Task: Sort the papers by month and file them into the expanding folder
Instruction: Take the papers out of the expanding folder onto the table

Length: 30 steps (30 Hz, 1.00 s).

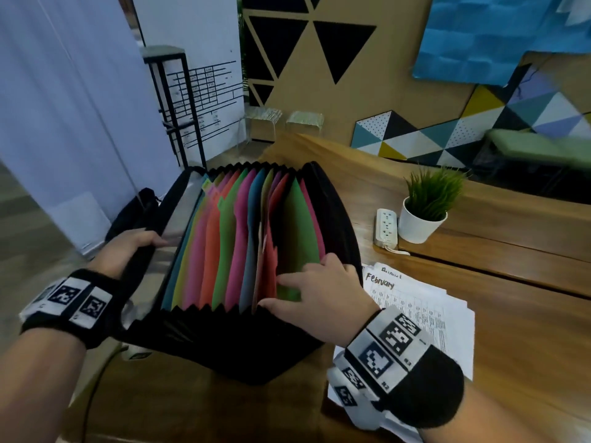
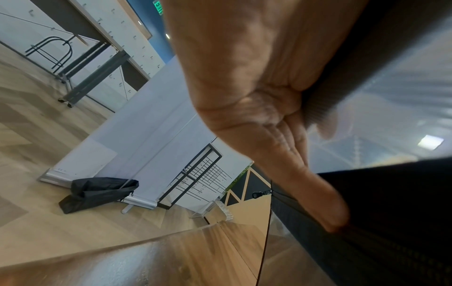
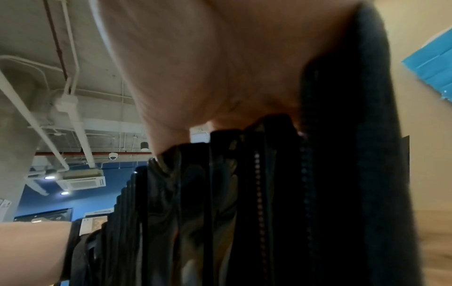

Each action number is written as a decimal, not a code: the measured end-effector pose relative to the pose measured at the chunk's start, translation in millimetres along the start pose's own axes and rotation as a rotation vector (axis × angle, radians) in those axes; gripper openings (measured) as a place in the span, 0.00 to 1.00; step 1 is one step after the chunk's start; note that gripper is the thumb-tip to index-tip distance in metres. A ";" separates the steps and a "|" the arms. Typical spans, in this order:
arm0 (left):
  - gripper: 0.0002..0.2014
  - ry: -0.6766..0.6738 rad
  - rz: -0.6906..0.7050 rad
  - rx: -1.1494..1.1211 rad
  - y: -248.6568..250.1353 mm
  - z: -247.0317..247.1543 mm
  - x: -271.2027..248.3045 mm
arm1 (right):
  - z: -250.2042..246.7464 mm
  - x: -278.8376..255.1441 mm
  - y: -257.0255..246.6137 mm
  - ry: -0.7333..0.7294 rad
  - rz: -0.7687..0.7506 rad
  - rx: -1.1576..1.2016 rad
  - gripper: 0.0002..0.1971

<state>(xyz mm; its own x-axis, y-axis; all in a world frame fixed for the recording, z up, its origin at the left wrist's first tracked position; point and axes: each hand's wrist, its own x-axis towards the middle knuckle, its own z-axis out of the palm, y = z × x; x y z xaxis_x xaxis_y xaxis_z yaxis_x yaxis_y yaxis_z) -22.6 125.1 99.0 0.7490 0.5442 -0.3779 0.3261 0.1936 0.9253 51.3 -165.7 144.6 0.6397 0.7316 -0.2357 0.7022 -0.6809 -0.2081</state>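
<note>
A black expanding folder (image 1: 224, 346) stands wide open on the wooden table (image 1: 511, 330), its coloured dividers (image 1: 224, 244) fanned out. My left hand (image 1: 140, 244) grips the folder's left wall, thumb over the rim; in the left wrist view the hand (image 2: 257, 96) lies along that black edge (image 2: 391, 193). My right hand (image 1: 297, 290) rests on the right-hand pockets, index finger straight against a green divider and thumb on the front pleats. In the right wrist view its palm (image 3: 208, 67) covers the folder's pleated side (image 3: 269, 193). A stack of white papers (image 1: 415, 302), topped by a "February" sheet, lies right of the folder.
A white potted plant (image 1: 422, 212) and a white power strip (image 1: 386, 227) stand behind the papers. A raised wooden ledge runs along the table's right rear. A black bag (image 2: 97, 191) lies on the floor to the left, by a white banner stand.
</note>
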 end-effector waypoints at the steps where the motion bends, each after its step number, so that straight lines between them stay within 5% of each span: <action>1: 0.16 0.001 0.002 -0.005 0.0 -0.4 0.1 | 0.2 0.3 0.0 -0.010 0.025 -0.003 0.32; 15: 0.17 -0.062 0.087 0.074 4.4 8.1 1.8 | -2.9 0.8 -6.9 0.177 0.021 0.081 0.38; 18: 0.17 -0.062 0.106 0.096 6.0 9.0 5.5 | -3.3 3.0 -2.7 0.233 -0.081 0.003 0.30; 22: 0.16 -0.092 0.105 0.092 6.1 9.2 11.3 | -3.5 6.4 4.7 0.108 0.065 -0.041 0.30; 30: 0.15 -0.074 0.095 0.133 4.7 7.4 14.1 | -6.8 11.8 5.8 0.127 0.249 0.026 0.35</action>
<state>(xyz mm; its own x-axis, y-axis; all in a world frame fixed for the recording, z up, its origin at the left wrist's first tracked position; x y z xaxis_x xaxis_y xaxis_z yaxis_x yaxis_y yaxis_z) -6.3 127.7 97.8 0.8186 0.4927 -0.2950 0.3216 0.0322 0.9463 65.1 -160.8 147.0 0.8267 0.5387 -0.1625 0.5112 -0.8397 -0.1833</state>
